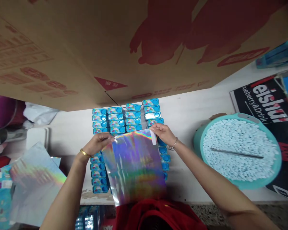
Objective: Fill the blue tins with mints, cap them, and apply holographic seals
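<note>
Both hands, left hand [97,144] and right hand [163,133], pinch a holographic pouch [134,166] at mid-frame. Blue tins [117,119] beneath stand in rows, unpacked; more pouches [33,182] wait lower left.

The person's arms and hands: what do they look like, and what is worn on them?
Both forearms are bare, with no sleeves in view. The left hand has a solid gold-coloured bangle at the wrist. The right hand has a thinner, lighter bangle or bracelet at the wrist. No gloves; rings cannot be made out. A red garment shows at the bottom edge.
</note>
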A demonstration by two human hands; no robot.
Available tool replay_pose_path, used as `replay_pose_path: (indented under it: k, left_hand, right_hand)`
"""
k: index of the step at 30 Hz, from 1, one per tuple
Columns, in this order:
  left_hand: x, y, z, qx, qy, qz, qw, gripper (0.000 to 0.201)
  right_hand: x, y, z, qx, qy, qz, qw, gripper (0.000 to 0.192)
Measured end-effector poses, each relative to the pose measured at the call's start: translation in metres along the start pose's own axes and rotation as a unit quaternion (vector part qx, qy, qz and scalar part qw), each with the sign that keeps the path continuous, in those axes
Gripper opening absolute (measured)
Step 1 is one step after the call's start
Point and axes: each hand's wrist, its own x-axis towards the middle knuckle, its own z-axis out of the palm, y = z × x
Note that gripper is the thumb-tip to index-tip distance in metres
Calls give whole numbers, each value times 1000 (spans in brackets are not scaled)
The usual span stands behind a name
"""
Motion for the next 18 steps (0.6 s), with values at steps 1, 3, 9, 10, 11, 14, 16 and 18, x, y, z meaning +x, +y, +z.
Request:
replay_pose_path:
  k: [1,3,9,10,11,14,16,18]
  left_hand:
    - [0,-3,-2,-5,-5,-22,1000,41]
    - [2,-8,-4,25,-8,-58,998,45]
    - [31,29,32,310,203,87,925,37]
    - [37,40,45,319,207,124,917,38]
    - [44,50,58,322,197,158,912,37]
    - [59,66,92,354,185,209,893,27]
    - [65,66,106,379,199,220,877,24]
    - [68,62,112,391,217,228,865,21]
  right_hand:
    - [-1,0,2,-6,0,0,1000,43]
    - [-1,-2,6,-22,0,-10,1000,43]
    - [3,-8,21,-65,7,-56,996,43]
    - [3,-9,22,-68,10,-60,996,44]
    - [3,-11,22,-69,13,-64,996,44]
    - [4,-14,21,-58,16,-63,996,47]
    - [5,-13,20,-43,19,-48,998,47]
    - [6,-10,20,-23,28,-32,999,47]
